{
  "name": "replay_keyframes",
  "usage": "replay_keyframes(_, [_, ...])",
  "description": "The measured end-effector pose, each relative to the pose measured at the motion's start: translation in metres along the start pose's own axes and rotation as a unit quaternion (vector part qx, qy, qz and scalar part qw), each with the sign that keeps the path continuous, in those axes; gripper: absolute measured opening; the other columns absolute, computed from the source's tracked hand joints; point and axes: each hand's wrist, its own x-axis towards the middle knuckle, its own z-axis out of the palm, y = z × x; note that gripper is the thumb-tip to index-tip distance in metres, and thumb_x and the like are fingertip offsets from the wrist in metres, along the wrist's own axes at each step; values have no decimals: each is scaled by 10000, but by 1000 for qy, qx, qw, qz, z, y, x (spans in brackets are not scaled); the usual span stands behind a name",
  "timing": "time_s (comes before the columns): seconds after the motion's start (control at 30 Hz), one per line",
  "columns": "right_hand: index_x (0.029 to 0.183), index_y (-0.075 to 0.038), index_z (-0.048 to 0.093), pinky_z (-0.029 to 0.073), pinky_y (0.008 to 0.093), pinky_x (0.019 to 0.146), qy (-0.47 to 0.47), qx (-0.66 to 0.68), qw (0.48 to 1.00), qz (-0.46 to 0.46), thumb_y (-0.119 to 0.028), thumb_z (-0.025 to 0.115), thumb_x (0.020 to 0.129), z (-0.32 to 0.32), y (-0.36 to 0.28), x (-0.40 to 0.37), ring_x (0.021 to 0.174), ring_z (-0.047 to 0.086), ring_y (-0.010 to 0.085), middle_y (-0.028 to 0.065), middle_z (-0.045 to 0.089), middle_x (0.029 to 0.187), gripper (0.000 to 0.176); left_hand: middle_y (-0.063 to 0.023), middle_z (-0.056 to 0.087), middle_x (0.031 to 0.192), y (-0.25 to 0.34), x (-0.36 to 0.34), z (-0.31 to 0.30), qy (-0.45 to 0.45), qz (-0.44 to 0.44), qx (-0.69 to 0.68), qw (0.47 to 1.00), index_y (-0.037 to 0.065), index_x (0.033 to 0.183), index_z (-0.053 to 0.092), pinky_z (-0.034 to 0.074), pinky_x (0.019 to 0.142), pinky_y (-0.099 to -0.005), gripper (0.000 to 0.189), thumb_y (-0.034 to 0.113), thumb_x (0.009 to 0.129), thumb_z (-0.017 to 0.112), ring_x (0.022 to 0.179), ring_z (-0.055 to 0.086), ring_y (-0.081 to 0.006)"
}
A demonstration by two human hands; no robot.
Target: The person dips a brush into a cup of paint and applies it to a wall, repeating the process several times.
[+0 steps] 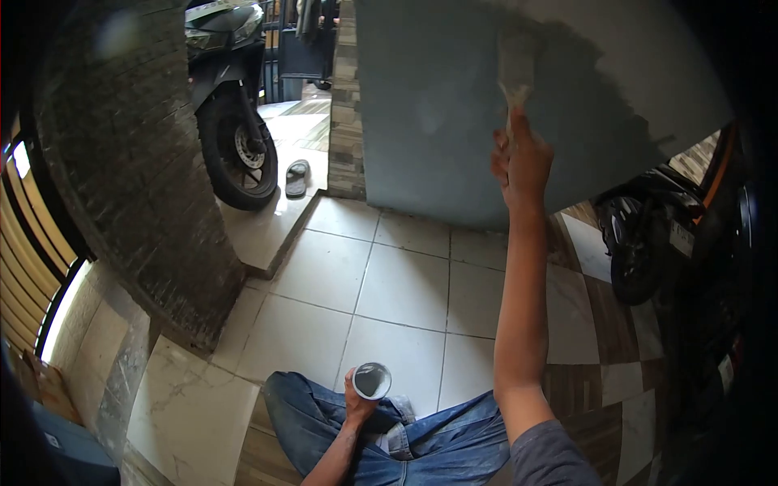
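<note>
My right hand [525, 158] is raised at the end of an outstretched arm, its fingers closed round the handle of a paintbrush [516, 69]. The wide brush head lies against the wall [429, 105], where dark grey-blue paint meets a lighter grey area with a ragged edge. Low down, near my crossed legs in blue jeans [316, 417], my left hand [357, 405] grips a small cup of paint [372, 381]. Its round opening faces up and shows grey paint inside.
White tiles [401, 287] cover the floor before me. A motorcycle [239, 138] and a slipper [297, 178] are beyond a low step, left. Another motorcycle [636, 243] stands at the right. A dark stone-textured wall [130, 162] rises on the left, and a blue container [69, 445] sits lower left.
</note>
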Motion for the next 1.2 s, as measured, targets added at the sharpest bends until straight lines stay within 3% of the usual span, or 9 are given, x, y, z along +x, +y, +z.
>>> replay_keyframes(0.17, [930, -29, 566, 223, 202, 305, -10, -33, 993, 113, -375, 598, 900, -33, 51, -18, 373, 355, 41, 7, 472, 618, 349, -158, 504, 1138, -4, 0, -2, -1, 17, 14, 1000, 38, 1187, 470, 415, 918, -412, 627, 82, 645, 780, 1061, 506, -348])
replay_keyframes(0.37, [1038, -5, 584, 224, 202, 317, 61, -109, 991, -47, -391, 593, 901, -11, 15, -27, 389, 366, 32, 13, 495, 635, 410, -151, 476, 1179, -4, 0, 3, -17, 1, -1, 1000, 40, 1187, 492, 412, 914, -419, 616, 91, 645, 779, 1084, 485, -344])
replay_keyframes(0.47, [1001, -22, 590, 236, 199, 328, 23, -32, 994, -103, -385, 601, 897, 2, 9, 0, 395, 370, 34, 13, 501, 642, 377, -150, 477, 1178, -5, 0, 3, -27, 29, 43, 998, 37, 1196, 488, 411, 913, -423, 623, 89, 646, 776, 1084, 485, -343])
replay_keyframes(0.63, [864, -56, 597, 231, 219, 341, -14, -47, 996, 79, -371, 622, 886, -23, 62, -10, 397, 375, 49, 13, 498, 611, 317, -151, 485, 1166, -13, -2, 3, -20, 7, 29, 999, 35, 1185, 494, 407, 913, -424, 607, 78, 645, 768, 1086, 484, -346])
replay_keyframes(0.7, [873, -60, 601, 227, 214, 339, 54, -120, 974, 186, -391, 632, 876, -48, 99, -26, 399, 375, 44, -8, 486, 595, 332, -153, 485, 1177, -5, -1, -1, -17, 38, 50, 998, 30, 1184, 500, 398, 924, -425, 600, 73, 646, 761, 1088, 483, -350])
replay_keyframes(0.93, [719, -53, 598, 287, 239, 422, -111, -338, 897, 262, -369, 573, 924, -193, 162, -164, 457, 362, 45, -46, 419, 545, 377, -154, 497, 1193, 2, 0, -2, -57, 27, 46, 997, 43, 1199, 522, 381, 960, -411, 620, 116, 639, 778, 1123, 467, -337])
replay_keyframes(1.0, [803, -5, 672, 329, 245, 473, -149, -411, 848, 300, -305, 580, 925, -231, 165, -202, 495, 387, 58, -30, 436, 566, 337, -154, 495, 1201, 3, -2, 3, -62, -22, -22, 998, 31, 1205, 510, 385, 956, -400, 639, 121, 635, 785, 1118, 471, -332])
replay_keyframes(1.1, [1076, -50, 679, 421, 276, 569, -265, -464, 815, 225, -235, 630, 873, -237, 142, -242, 597, 534, 133, 75, 601, 674, 279, -153, 508, 1181, 15, 2, 4, -124, -2, -50, 991, 22, 1196, 508, 397, 934, -392, 631, 123, 640, 788, 1085, 492, -330])
replay_keyframes(1.2, [1069, -100, 694, 441, 325, 596, -351, -488, 777, 187, -254, 645, 850, -237, 133, -263, 627, 580, 235, 110, 638, 754, 271, -134, 569, 1084, 31, 10, 9, -158, 19, -74, 985, 15, 1123, 556, 411, 892, -388, 550, 117, 637, 792, 1024, 535, -317])
